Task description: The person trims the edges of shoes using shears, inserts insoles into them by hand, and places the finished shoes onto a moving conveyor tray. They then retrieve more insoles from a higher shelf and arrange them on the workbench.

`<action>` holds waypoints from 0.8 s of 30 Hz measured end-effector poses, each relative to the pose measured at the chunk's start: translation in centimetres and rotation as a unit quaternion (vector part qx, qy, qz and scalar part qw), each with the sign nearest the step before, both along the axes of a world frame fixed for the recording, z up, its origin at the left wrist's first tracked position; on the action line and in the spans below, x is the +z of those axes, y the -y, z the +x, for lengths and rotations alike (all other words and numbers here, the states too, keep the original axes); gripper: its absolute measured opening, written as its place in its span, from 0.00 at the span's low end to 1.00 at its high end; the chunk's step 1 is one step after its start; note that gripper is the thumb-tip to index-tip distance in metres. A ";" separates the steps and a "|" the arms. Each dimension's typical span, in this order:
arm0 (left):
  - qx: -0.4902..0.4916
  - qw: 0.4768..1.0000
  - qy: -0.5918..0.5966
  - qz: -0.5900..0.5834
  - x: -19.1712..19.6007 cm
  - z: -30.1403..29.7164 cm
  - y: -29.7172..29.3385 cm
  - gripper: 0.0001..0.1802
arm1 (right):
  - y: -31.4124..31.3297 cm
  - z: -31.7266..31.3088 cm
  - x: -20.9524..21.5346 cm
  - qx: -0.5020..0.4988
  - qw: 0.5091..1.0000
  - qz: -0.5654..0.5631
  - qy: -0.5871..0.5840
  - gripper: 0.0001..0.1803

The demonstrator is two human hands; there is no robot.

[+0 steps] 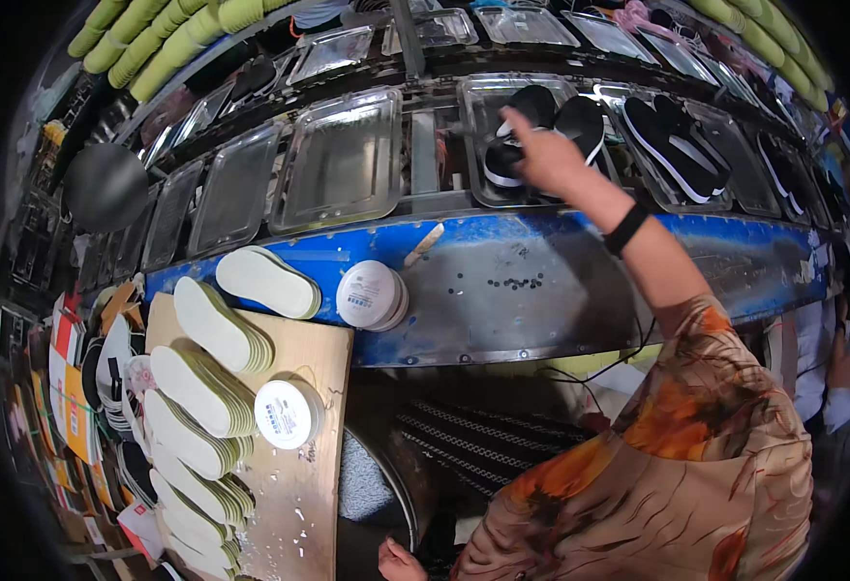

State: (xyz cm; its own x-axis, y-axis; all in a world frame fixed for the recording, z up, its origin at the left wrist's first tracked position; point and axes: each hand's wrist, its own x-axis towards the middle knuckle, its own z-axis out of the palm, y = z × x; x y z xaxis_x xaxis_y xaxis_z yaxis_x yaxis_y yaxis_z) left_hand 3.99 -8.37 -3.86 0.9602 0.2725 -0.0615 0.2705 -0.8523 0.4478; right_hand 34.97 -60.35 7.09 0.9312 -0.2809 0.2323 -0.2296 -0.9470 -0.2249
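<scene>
A long conveyor line curves across in front of me, its blue-painted metal edge [502,290] scuffed to bare grey in the middle, carrying a row of clear plastic trays [343,160] past a second row of the same trays higher up. Rolls of yellow-green foam [168,44] hang overhead at both sides.

My right hand [546,155] is stretched out over the line, a black band [626,229] on the wrist and a sleeve patterned in orange and brown on the arm. The hand rests on the pair of black slipper uppers with white edging [527,121] that lie in the clear tray [478,189] straight ahead of me; my fingers curl down onto the near one, but I cannot tell from here whether they are pinching it or only pressing on it. In the next tray to the right lie more black uppers with white stripes [682,145], just beside mine but in their own compartment.

My left hand [401,562] shows only at the bottom edge, low by my lap, fingers loosely bent and nothing visibly in them.

To my left a pale wooden board [314,484] holds fanned stacks of cream-coloured insoles with green undersides [202,387], and one more stack [268,281] lies up on the blue edge. A round white tub with a lid [288,414] stands on the board, and a second white tub [371,295] stands on the conveyor edge near it.
</scene>
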 end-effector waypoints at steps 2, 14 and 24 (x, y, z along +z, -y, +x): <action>0.014 1.000 0.004 -0.005 -0.1 -0.2 -0.2 0.21 | -1.4 1.4 -1.7 0.020 0.996 -0.077 -0.040 0.39; 0.008 0.981 0.105 -0.160 -0.5 -1.0 -2.8 0.10 | -0.9 -0.4 8.1 -0.024 0.959 0.131 0.250 0.33; 0.142 0.655 0.064 -0.739 10.6 -5.0 0.2 0.21 | -29.8 -18.8 8.9 0.583 0.788 0.070 0.184 0.37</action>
State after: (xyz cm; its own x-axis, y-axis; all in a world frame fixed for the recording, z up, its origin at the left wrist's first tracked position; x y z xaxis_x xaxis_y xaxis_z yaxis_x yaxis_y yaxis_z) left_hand -0.97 -8.59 6.73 0.9067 0.1746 -0.3840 0.2042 0.6148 0.7618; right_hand 16.15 -30.58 15.96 0.4512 0.6694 0.5902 0.8841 -0.4253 -0.1936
